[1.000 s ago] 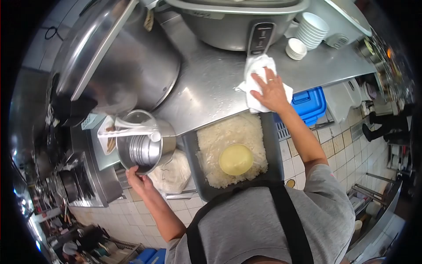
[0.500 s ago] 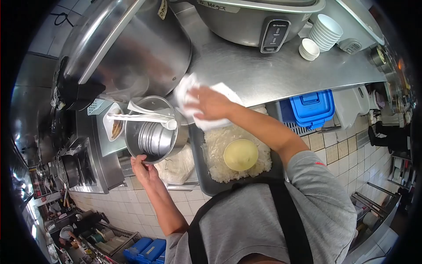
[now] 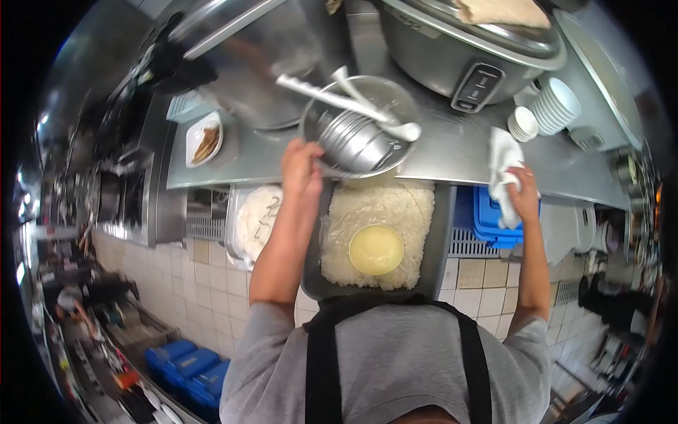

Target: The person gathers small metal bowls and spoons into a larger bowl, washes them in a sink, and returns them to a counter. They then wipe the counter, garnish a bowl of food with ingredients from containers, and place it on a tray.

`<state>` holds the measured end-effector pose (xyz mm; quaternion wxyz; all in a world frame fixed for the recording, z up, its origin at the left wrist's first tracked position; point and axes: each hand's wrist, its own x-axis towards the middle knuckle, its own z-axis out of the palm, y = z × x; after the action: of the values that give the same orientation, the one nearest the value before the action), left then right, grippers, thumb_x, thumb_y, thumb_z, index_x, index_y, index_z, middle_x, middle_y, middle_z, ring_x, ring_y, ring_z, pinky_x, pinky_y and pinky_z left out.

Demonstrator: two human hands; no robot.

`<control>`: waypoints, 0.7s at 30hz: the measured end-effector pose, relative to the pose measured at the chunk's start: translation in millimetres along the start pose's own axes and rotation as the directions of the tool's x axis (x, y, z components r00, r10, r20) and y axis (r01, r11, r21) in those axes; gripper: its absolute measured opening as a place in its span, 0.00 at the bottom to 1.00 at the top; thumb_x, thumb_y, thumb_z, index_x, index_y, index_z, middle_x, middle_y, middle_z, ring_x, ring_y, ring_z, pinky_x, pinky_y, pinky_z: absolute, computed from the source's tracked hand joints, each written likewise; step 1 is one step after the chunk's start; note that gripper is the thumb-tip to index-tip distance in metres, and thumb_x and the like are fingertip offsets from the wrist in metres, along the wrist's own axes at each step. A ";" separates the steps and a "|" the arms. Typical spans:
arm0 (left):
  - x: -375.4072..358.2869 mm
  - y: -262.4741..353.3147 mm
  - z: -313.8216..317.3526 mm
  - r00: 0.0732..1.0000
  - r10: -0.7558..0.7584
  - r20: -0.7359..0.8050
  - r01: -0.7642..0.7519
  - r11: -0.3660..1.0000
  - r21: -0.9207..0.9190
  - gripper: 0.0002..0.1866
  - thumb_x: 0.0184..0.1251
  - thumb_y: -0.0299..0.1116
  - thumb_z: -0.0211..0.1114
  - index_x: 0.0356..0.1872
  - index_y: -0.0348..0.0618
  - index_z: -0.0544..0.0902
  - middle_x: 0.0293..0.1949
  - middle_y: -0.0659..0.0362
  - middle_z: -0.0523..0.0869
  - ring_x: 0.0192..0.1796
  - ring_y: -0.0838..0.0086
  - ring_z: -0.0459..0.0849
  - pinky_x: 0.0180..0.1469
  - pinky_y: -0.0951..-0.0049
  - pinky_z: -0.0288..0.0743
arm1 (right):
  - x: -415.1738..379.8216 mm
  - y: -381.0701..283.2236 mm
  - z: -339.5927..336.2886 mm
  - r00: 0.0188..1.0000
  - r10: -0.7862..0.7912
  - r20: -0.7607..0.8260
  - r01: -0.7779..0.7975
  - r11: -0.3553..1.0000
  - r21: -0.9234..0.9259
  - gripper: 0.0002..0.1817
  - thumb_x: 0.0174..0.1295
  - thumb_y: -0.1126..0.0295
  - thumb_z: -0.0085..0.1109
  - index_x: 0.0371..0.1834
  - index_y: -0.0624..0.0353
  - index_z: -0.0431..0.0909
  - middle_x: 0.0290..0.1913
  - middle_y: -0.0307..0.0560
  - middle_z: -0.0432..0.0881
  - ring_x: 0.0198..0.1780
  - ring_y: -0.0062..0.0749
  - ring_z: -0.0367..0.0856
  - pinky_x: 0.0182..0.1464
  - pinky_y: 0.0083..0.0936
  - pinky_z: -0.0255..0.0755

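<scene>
Presently: left hand (image 3: 301,168) clamped on the near rim of the steel pot (image 3: 360,127) at the counter's (image 3: 452,152) near edge, right hand (image 3: 524,192) bunching a white cloth (image 3: 503,164) to the right — keep the pot level, well onto the counter — clear of the rice tray (image 3: 378,233) below.

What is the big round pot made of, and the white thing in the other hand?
The pot under the left hand looks like shiny bare metal, probably stainless steel: grey, with bright reflections. The white thing in the right hand looks like soft cloth, since it hangs crumpled in folds; it could be paper towel.
</scene>
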<state>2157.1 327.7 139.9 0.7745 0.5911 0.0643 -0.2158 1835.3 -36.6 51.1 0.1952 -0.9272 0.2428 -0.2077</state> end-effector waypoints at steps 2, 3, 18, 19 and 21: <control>3.5 -3.3 24.9 0.998 0.028 0.052 -0.023 0.996 -0.084 0.13 0.38 0.16 0.61 0.20 0.47 0.69 0.17 0.65 0.67 0.14 0.80 0.62 0.14 0.78 0.51 | 1.4 5.4 0.2 0.998 0.049 -0.046 -0.051 0.998 -0.033 0.14 0.48 0.73 0.53 0.41 0.56 0.77 0.60 0.59 0.71 0.64 0.54 0.65 0.64 0.40 0.59; 8.3 -6.5 33.2 0.998 0.023 0.066 -0.018 0.996 -0.082 0.13 0.37 0.15 0.61 0.19 0.46 0.69 0.16 0.65 0.68 0.14 0.80 0.62 0.14 0.78 0.50 | 3.0 4.2 8.8 0.995 -0.011 -0.096 0.006 0.999 -0.047 0.14 0.48 0.73 0.53 0.40 0.56 0.77 0.60 0.58 0.70 0.63 0.54 0.65 0.64 0.40 0.59; 40.3 -19.1 74.7 0.994 0.006 0.112 0.007 0.994 -0.110 0.14 0.39 0.15 0.60 0.23 0.46 0.67 0.16 0.65 0.69 0.12 0.82 0.63 0.12 0.80 0.48 | 21.8 -148.0 107.9 0.960 0.042 -0.276 0.050 0.947 0.318 0.13 0.51 0.73 0.55 0.41 0.59 0.76 0.48 0.54 0.77 0.49 0.48 0.76 0.51 0.34 0.70; 38.3 -14.5 73.1 0.993 0.006 0.117 0.007 0.994 -0.111 0.14 0.39 0.15 0.60 0.23 0.46 0.67 0.16 0.65 0.69 0.12 0.82 0.63 0.12 0.80 0.48 | 28.2 -150.7 110.0 0.959 0.043 -0.280 0.050 0.948 0.315 0.13 0.51 0.73 0.55 0.41 0.59 0.76 0.48 0.54 0.77 0.49 0.48 0.76 0.51 0.34 0.70; 30.8 -5.4 68.2 0.993 0.009 0.116 0.004 0.993 -0.116 0.14 0.40 0.15 0.59 0.23 0.47 0.67 0.16 0.65 0.69 0.11 0.81 0.62 0.12 0.80 0.48 | 45.0 -161.9 117.4 0.802 0.597 0.014 -0.104 0.118 0.988 0.14 0.58 0.72 0.52 0.47 0.63 0.73 0.46 0.50 0.78 0.45 0.41 0.78 0.50 0.29 0.71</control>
<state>2171.9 254.3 144.2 0.8102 0.5318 0.0307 -0.2448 1987.3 100.6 40.8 0.7159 -0.4471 0.3110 -0.4369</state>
